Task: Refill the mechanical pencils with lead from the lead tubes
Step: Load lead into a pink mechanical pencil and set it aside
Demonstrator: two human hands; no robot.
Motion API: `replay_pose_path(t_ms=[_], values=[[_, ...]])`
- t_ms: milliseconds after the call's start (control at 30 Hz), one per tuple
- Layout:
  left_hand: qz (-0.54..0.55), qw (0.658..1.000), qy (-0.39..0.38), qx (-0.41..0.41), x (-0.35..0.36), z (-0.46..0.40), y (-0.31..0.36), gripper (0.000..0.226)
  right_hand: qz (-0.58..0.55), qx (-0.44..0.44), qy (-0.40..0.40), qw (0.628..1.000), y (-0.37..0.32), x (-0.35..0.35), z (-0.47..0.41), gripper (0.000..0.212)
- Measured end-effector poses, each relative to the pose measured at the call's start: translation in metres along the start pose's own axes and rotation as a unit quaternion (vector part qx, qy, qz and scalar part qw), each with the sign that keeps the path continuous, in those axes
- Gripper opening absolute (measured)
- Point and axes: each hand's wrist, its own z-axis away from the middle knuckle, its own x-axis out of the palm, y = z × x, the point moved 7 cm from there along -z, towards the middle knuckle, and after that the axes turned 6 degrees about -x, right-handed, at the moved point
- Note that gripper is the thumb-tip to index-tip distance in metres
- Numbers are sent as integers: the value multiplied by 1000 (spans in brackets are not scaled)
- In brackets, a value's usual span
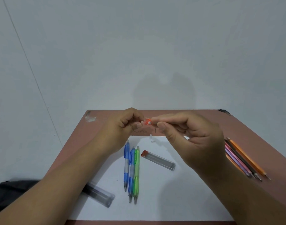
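My left hand (pixel 124 125) grips an orange mechanical pencil (pixel 147 122) whose open top end faces the camera; most of its barrel is hidden in the fist. My right hand (pixel 192 138) has its forefinger and thumb pinched together right at that end; whether they hold lead is too small to tell. On the white paper (pixel 163 195) lie two blue mechanical pencils (pixel 126 166) and a green one (pixel 136 174), side by side. A lead tube with a red cap (pixel 158 160) lies to their right. Another clear lead tube (pixel 100 195) lies at the lower left, partly under my left forearm.
Several coloured pencils (pixel 246 159) lie at the table's right edge. Two small white caps or erasers (pixel 151 138) sit on the paper's top edge. A dark cloth (pixel 12 190) is at the left. The brown table (pixel 106 116) meets a grey wall.
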Motion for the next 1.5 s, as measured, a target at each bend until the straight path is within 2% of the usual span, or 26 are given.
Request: replay_pose_path(t_ms=[267,767,1300,1500], values=[[7,1000,-6,8,1,0,1,12,81,-59,-31,995,-7,3,-2,13],[-18,1000,0,-8,-1,0,-7,12,97,-61,-8,993,-7,0,-3,10],[-3,1000,-3,-29,-1,0,-10,12,146,-90,-29,985,-13,1,-4,12],[-37,999,8,-25,-2,-1,-11,12,140,-82,-20,987,-13,1,-4,11]])
